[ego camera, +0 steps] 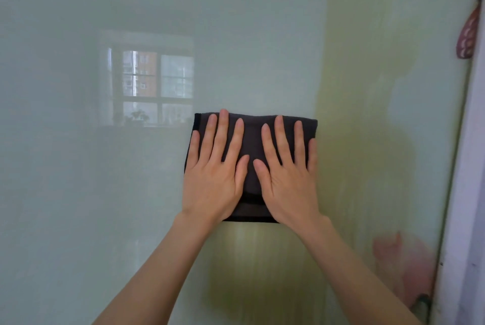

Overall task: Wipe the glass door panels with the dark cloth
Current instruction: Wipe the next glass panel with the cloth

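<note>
At the centre of the frame, a folded dark grey cloth (252, 141) lies flat against the pale green frosted glass door panel (131, 193). The left hand (214, 175) and right hand (287, 177) press on it side by side, fingers straight and spread, gripping nothing. The cloth looks soft, light and limp, so it would likely slip or bunch on smooth glass unless flat palm pressure holds its middle.

No text, label, brand, number or sign can be read anywhere in view.

Head-worn view, close, facing glass door (78, 193)
</note>
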